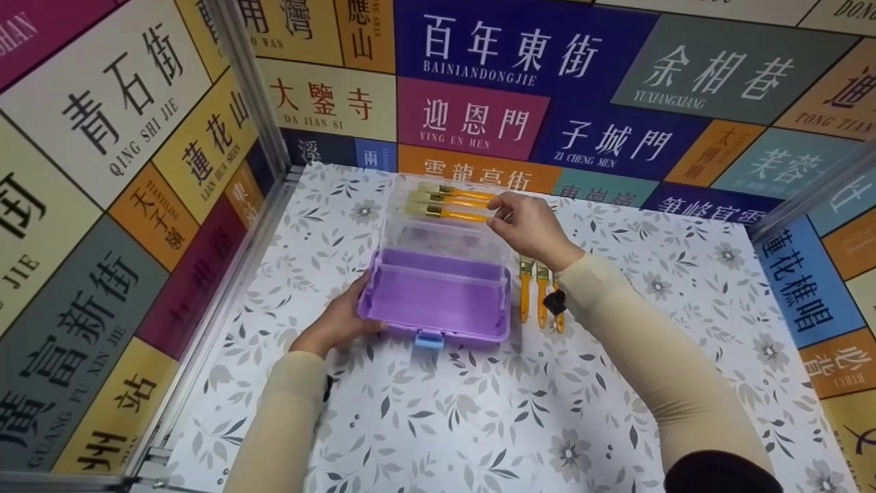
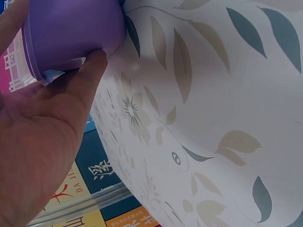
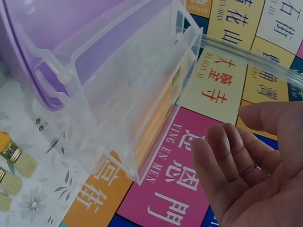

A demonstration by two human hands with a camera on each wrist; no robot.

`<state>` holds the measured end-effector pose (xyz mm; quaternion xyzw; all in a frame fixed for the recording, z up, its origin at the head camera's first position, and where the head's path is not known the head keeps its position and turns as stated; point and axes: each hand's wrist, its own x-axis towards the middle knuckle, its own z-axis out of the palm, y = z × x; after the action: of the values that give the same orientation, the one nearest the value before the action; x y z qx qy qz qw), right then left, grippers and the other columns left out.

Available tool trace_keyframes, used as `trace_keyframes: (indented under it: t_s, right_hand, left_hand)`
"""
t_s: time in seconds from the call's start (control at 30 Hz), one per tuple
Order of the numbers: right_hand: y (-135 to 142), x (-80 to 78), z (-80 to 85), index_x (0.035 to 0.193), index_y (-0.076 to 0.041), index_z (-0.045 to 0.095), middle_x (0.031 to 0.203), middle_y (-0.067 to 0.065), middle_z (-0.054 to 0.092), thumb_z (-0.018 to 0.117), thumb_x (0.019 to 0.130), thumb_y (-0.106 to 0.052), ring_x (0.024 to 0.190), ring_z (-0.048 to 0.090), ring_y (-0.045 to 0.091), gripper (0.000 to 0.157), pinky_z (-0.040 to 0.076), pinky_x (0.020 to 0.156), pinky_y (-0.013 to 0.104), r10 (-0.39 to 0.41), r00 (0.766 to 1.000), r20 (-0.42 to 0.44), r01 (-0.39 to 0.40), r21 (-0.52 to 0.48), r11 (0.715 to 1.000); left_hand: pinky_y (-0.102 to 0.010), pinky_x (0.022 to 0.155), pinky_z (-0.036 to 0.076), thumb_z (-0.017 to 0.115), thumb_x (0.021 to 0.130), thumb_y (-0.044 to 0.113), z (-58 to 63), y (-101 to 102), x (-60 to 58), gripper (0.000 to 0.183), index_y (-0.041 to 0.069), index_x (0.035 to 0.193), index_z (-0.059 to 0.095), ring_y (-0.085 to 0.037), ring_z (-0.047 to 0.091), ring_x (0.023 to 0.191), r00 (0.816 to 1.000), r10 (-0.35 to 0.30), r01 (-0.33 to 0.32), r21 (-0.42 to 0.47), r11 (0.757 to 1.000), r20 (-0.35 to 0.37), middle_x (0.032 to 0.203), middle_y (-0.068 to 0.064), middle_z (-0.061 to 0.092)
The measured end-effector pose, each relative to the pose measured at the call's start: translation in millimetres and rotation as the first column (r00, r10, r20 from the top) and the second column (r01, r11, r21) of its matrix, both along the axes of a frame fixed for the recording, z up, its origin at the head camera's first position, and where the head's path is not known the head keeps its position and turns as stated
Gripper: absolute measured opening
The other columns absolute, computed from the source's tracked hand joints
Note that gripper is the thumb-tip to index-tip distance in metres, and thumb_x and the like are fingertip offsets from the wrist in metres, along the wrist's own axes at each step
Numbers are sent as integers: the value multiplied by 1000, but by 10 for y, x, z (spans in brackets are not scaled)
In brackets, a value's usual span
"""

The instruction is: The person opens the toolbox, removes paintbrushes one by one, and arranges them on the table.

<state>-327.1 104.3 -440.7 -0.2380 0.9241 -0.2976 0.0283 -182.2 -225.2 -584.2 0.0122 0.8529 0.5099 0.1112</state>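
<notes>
A purple plastic box [image 1: 438, 301] with a blue latch [image 1: 429, 340] stands with its clear lid [image 1: 445, 236] swung back. My left hand [image 1: 340, 318] grips the box's left side; in the left wrist view, its thumb [image 2: 92, 71] presses the purple wall. Several paintbrushes [image 1: 465, 198] with orange handles and pale bristles lie at the lid's far part, showing through the clear plastic in the right wrist view. Close to their handle ends is my right hand [image 1: 530, 226]. In the right wrist view that hand [image 3: 255, 170] holds nothing, its fingers loosely bent and apart from the lid.
More orange-handled paintbrushes [image 1: 542, 298] lie right of the box, partly under my right forearm. A leaf-patterned white tabletop [image 1: 438, 424] carries everything. Walls [image 1: 506, 109] of coloured street-name panels stand behind and at both sides, with a metal frame post [image 1: 256, 89] at the left corner.
</notes>
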Motion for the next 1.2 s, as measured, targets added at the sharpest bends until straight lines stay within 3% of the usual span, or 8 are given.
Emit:
trace_keyframes:
  t_s: [0.2, 0.6, 0.9, 1.2]
  right_hand:
    - [-218, -211, -80, 119, -8, 68, 101, 5, 69, 64, 97, -19, 91, 66, 22, 26, 54, 83, 42, 48, 999, 25, -49, 41, 998]
    - [-441, -557, -355, 118, -2, 70, 109, 12, 69, 62, 96, -9, 100, 64, 26, 25, 52, 88, 42, 88, 994, 61, -90, 42, 995]
    - [-509, -634, -498, 119, -6, 72, 116, 9, 70, 62, 95, -7, 108, 64, 26, 26, 51, 93, 40, 84, 996, 29, -87, 139, 986]
    - [-567, -648, -550, 116, -15, 75, 113, 2, 72, 65, 95, -16, 105, 65, 23, 24, 53, 90, 43, 45, 998, -35, -34, 268, 963]
  left_hand:
    - [-50, 115, 25, 88, 73, 18, -1, -1, 3, 116, 19, 162, 13, -36, 35, 140, 1000, 5, -5, -3, 1000, -1, 158, -16, 33]
    - [-47, 117, 22, 87, 73, 10, -14, 5, -8, 114, 11, 161, 13, -37, 31, 142, 1000, -2, 3, 31, 1000, -23, 158, -19, 30]
    - [-48, 117, 24, 88, 75, 16, 8, -3, 4, 115, 16, 162, 13, -37, 32, 142, 1000, 16, -16, -2, 1000, 18, 158, -19, 30]
    - [-49, 116, 24, 88, 74, 17, -16, -5, -4, 115, 20, 162, 14, -35, 32, 142, 1000, 17, -16, -13, 1000, 18, 159, -17, 31]
